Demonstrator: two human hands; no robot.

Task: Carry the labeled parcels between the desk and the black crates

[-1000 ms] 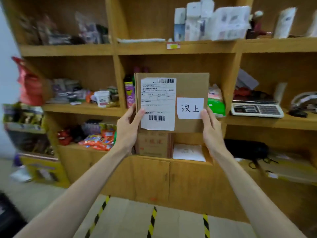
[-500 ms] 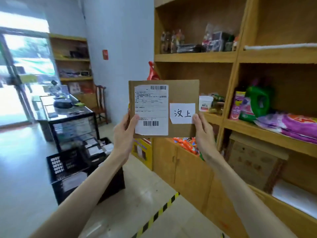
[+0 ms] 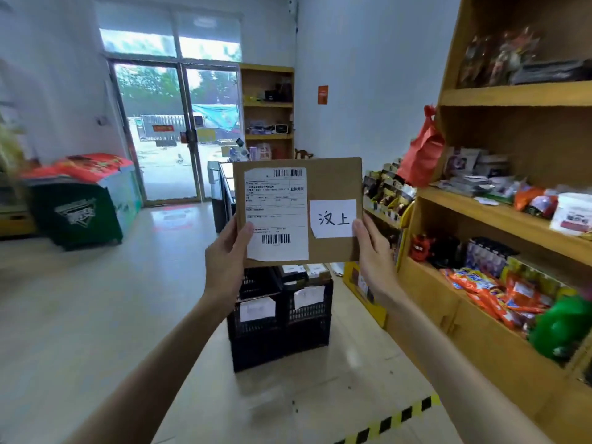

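Open floor (image 3: 96, 315) left; crates (image 3: 282, 318) ahead; both hands hold parcel (image 3: 330, 181).

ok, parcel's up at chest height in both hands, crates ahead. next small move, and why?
Probably step forward and start lowering the parcel toward the crates. Both the left hand and right hand grip its lower edges, label facing the camera. The crates sit on the floor ahead, below it, apparently out of reach.

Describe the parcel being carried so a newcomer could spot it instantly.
Straight ahead stand the black crates on the floor. Above them, the left hand and right hand hold up a flat cardboard parcel, alone in bearing a shipping label and a handwritten note.
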